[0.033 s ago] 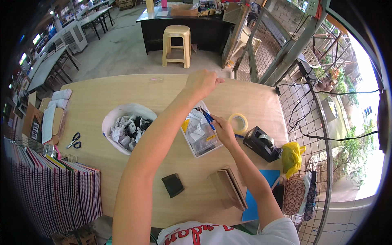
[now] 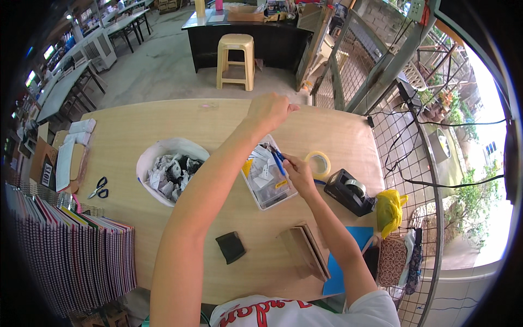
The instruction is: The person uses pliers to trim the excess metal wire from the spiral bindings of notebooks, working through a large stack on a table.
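My left hand (image 2: pixel 272 111) is raised over the far side of the table, its fingers closed. Anything it pinches is hidden or too small to make out. In my right hand (image 2: pixel 299 173) is a pair of blue-handled pliers (image 2: pixel 279 158), jaws pointing away from me. They hang over the right rim of a white rectangular tray (image 2: pixel 265 207), which holds paper slips (image 2: pixel 263 177) and small yellow-marked pieces. My left forearm passes in front of the tray's far left part and the right edge of a round white tub (image 2: pixel 146 158) full of black and white scraps.
Right of the tray are a tape roll (image 2: pixel 317 164), a black tape dispenser (image 2: pixel 348 192) and a yellow plastic bag (image 2: pixel 389 212). Cardboard pieces (image 2: pixel 308 253) and a small black pad (image 2: pixel 231 248) lie nearer me. Scissors (image 2: pixel 99 188) and stacked spiral notebooks (image 2: pixel 81 256) are at left.
The pliers in my right hand have tilted slightly, and their handles look a little farther apart. My left hand has stayed in place.
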Motion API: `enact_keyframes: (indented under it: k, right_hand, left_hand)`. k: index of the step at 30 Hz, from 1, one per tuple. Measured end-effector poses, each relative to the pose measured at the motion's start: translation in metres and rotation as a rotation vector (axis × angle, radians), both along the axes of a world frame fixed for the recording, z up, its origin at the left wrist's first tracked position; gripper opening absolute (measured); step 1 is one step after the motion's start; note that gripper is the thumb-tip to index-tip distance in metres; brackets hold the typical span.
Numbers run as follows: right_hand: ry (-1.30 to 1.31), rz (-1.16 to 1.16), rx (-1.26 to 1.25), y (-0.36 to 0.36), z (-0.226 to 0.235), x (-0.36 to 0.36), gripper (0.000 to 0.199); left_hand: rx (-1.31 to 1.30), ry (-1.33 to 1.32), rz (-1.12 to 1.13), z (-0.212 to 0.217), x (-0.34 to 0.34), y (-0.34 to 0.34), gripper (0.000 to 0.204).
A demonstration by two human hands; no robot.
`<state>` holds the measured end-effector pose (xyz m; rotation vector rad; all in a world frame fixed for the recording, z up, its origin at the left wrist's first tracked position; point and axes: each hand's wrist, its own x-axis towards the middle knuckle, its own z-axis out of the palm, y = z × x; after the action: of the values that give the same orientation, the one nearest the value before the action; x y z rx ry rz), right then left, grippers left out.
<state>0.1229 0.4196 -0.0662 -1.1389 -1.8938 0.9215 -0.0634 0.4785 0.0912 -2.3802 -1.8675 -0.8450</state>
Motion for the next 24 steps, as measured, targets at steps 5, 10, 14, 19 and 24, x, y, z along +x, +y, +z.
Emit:
enact_keyframes:
  k: [5,10,14,19,24]
  right_hand:
    - [0.839,0.145,-0.911,-0.008,0.014,0.026,0.027]
    - [1.247,0.385,-1.08,-0.021,0.004,0.056,0.026]
    - [1.304,0.379,-1.076,-0.027,-0.001,0.073,0.026]
    - [1.232,0.345,-1.054,-0.026,0.0,0.079,0.024]
    - [0.92,0.214,-0.933,-0.028,-0.001,0.062,0.019]
  left_hand:
    - [-0.063,-0.032,-0.003,0.0,-0.001,-0.002,0.046]
    - [-0.044,0.023,-0.001,-0.006,0.001,0.0,0.043]
    - [-0.055,0.031,-0.012,-0.006,0.01,0.002,0.042]
    - [-0.042,0.096,-0.003,-0.006,0.012,0.003,0.049]
    - [-0.038,0.085,0.002,-0.006,0.013,-0.001,0.048]
